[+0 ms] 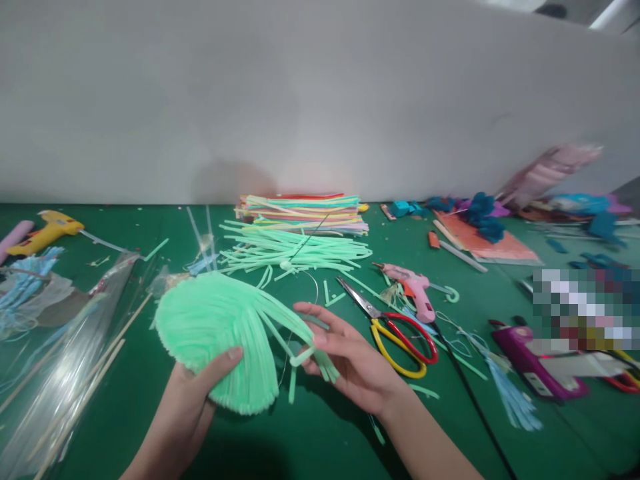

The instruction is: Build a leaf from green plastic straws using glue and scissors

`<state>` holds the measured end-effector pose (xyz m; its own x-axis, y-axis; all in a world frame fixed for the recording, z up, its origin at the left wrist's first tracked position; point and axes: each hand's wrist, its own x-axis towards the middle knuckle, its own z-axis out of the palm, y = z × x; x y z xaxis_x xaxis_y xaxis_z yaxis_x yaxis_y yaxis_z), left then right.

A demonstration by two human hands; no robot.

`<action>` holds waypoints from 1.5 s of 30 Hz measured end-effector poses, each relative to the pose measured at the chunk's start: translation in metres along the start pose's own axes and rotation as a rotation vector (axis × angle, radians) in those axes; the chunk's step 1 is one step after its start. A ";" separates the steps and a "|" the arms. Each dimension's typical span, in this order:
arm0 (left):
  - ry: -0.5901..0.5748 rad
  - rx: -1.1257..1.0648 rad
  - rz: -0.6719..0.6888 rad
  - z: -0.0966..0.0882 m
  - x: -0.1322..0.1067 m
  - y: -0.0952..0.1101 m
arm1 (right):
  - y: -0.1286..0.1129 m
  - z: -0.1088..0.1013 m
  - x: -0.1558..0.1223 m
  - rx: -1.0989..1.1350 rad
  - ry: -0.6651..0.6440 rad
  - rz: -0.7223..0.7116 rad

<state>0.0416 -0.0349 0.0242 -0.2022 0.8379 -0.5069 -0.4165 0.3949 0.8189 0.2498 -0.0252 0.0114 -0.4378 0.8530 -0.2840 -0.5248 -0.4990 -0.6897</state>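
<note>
My left hand (197, 393) grips a fan-shaped bundle of light green fuzzy pipe cleaners (215, 327) from below, thumb on its front. My right hand (350, 360) holds the gathered stem ends of that bundle (313, 350) between thumb and fingers, with the fingers partly stretched out. A thin wire (313, 283) loops above the bundle. Both hands hover over the green table (320, 427).
Loose green pipe cleaners (295, 253) and a multicolour stack (305, 212) lie behind. Red and yellow scissors (395, 330), a pink glue gun (417, 290), a yellow glue gun (47, 230), clear plastic wrap (65, 347), a purple tool (535, 363) and blue and purple craft pieces (480, 213) surround them. A grey wall stands behind.
</note>
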 end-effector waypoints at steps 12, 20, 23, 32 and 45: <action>0.055 -0.009 0.088 0.004 -0.005 0.005 | 0.015 0.003 -0.007 -1.219 0.308 -0.770; 0.055 0.007 0.102 0.006 -0.006 0.005 | 0.016 0.002 -0.003 -1.695 0.299 -1.023; 0.031 0.006 0.084 0.006 -0.005 0.004 | 0.018 0.002 0.000 -1.613 0.327 -1.033; 0.043 0.072 0.090 0.003 -0.009 -0.002 | 0.009 0.009 0.002 -0.620 0.358 -0.397; 0.051 0.099 0.041 0.000 -0.005 0.003 | 0.015 0.007 0.005 -0.543 0.163 -0.250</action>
<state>0.0415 -0.0375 0.0288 -0.2630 0.8351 -0.4832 -0.3178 0.3979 0.8606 0.2350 -0.0298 0.0044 -0.2104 0.9677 -0.1385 -0.1320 -0.1685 -0.9768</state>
